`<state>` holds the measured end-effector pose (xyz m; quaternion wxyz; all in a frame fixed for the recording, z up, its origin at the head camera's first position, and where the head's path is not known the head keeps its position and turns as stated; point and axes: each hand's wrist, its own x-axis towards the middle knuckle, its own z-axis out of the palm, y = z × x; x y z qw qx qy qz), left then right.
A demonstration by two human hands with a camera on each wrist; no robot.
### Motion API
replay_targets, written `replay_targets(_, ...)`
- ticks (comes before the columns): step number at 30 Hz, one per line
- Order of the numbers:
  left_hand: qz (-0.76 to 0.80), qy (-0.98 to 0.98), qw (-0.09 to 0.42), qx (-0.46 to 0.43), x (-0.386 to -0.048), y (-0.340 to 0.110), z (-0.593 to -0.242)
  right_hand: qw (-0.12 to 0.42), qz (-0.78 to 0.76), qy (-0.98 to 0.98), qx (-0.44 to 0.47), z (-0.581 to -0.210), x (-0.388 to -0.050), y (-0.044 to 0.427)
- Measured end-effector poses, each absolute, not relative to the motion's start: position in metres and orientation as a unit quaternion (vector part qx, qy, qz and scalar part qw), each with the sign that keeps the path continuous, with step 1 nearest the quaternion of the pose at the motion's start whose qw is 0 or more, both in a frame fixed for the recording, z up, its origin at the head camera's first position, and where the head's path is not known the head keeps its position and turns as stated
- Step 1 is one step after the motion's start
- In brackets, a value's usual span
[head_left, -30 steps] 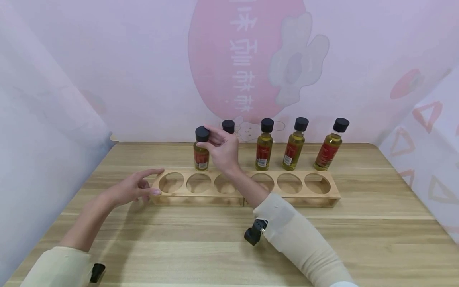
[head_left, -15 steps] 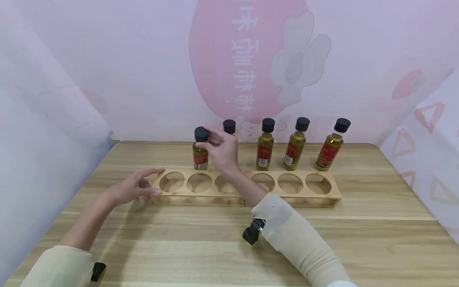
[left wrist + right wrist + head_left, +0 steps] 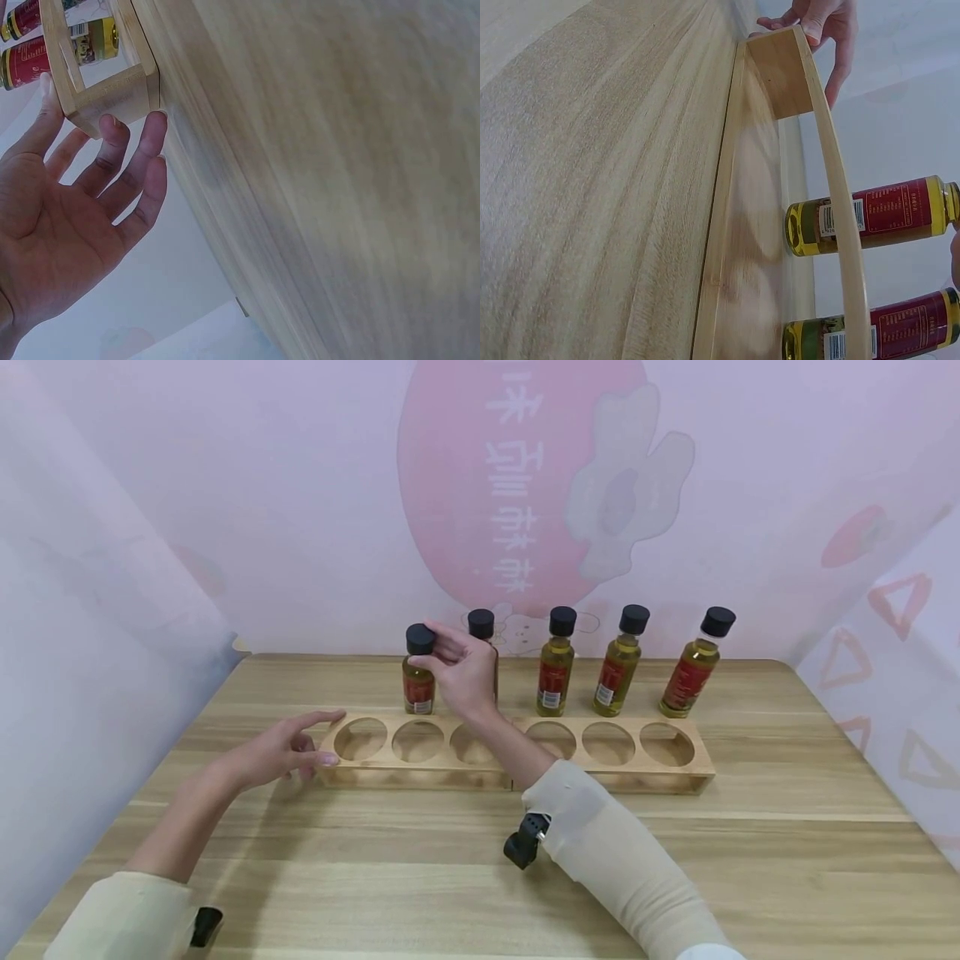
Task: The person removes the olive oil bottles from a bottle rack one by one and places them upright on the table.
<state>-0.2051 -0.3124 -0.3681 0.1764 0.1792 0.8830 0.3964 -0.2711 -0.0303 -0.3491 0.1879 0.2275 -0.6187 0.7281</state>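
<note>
My right hand (image 3: 467,675) pinches the black cap of the leftmost oil bottle (image 3: 418,689), which stands upright just behind a long wooden rack (image 3: 517,768). Yellow-green liquid and a red label show on this bottle (image 3: 892,215) in the right wrist view. A second bottle (image 3: 482,623) is partly hidden behind my right hand. My left hand (image 3: 266,753) holds the rack's left end, thumb at the front corner and index finger at the back corner. In the left wrist view, the other fingers (image 3: 139,176) bend loosely by the rack's end (image 3: 112,101).
Several matching bottles stand in a row behind the rack, among them one at the right end (image 3: 688,672). Round holes run along the rack's top, and a seam divides its front. The wooden table (image 3: 420,868) extends in front; a printed curtain (image 3: 315,527) hangs behind.
The held bottle and my right hand have shifted very slightly left relative to the other bottles. The right forearm has edged left too. My left hand stays at the rack's end.
</note>
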Motion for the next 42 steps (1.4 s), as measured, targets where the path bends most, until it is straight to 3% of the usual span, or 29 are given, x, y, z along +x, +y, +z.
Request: replay_targets(42,0.39,0.886,0.183,0.172,-0.203,-0.312,-0.367,0.15,0.698,-0.663,0.226,-0.343,-0.287,-0.047)
